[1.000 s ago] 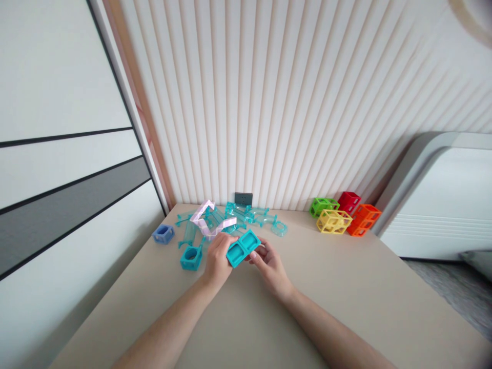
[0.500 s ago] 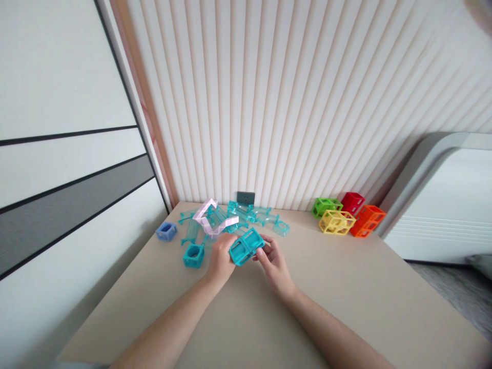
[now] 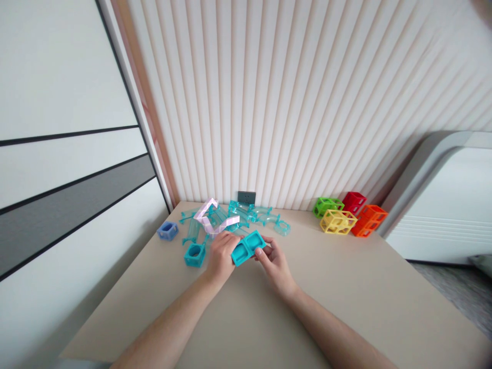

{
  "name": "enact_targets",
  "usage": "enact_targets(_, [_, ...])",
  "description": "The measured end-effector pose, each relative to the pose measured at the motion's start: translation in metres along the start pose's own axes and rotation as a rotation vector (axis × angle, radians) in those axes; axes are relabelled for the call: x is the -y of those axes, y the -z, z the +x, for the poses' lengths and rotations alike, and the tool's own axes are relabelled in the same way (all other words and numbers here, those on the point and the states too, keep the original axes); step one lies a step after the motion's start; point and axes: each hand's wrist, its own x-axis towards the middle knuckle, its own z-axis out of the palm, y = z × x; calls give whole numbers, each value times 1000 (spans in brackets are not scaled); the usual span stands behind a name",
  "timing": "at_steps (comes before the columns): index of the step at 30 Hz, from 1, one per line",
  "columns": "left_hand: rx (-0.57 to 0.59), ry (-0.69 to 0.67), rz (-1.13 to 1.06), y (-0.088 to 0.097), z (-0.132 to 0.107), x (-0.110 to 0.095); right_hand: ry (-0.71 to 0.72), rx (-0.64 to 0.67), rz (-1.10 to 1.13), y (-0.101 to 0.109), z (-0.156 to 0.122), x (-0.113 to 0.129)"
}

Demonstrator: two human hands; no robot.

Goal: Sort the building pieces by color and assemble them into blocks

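Between my two hands, above the table, is a turquoise double-cube block [image 3: 248, 247] with two recessed square faces turned up toward me. My left hand [image 3: 222, 254] is closed on its left end, with the thumb side hidden behind the block. On its right end my right hand [image 3: 274, 265] grips with the thumb on top and the fingers underneath. A single turquoise cube block [image 3: 195, 254] with a round hole stands just left of my left hand. Behind the hands lies a bent lilac strip of joined pieces [image 3: 206, 221].
Several clear turquoise tube pieces [image 3: 265, 219] are scattered near the wall. A blue cube block [image 3: 168, 230] sits at the table's left edge. Toward the back right stand green [image 3: 328, 206], yellow [image 3: 337, 222], red [image 3: 354, 203] and orange blocks [image 3: 369, 221]. A dark socket [image 3: 246, 198] is on the wall.
The turquoise double block has been turned in my hands, so its recessed faces now show instead of the see-through frame side. Both hands stay in nearly the same place.
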Motion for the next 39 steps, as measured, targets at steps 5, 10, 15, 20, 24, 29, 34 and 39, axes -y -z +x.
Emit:
enact_targets(5, [-11, -30, 24, 0, -1, 0, -12, 15, 13, 1, 0, -1])
enact_targets(10, [-34, -15, 0, -3, -3, 0, 8, 17, 1, 0, 0, 2])
enact_targets(15, [-34, 9, -10, -5, -4, 1, -11, 53, 16, -2, -1, 2])
enact_targets(20, [-27, 19, 20, -5, -3, -1, -44, 104, 99, -5, -6, -5])
enact_targets(24, [-28, 22, 25, -6, -4, -1, -56, 108, 119, -6, -8, -6])
enact_targets(29, [-33, 30, 14, -9, -6, 1, -78, 84, 94, -7, -9, 0])
enact_targets(34, [-38, 34, 3, -11, -9, 2, -114, 55, 118, -6, -7, -4])
enact_targets(39, [-67, 59, 9, -11, -8, -1, -195, 51, 82, -8, -7, -5])
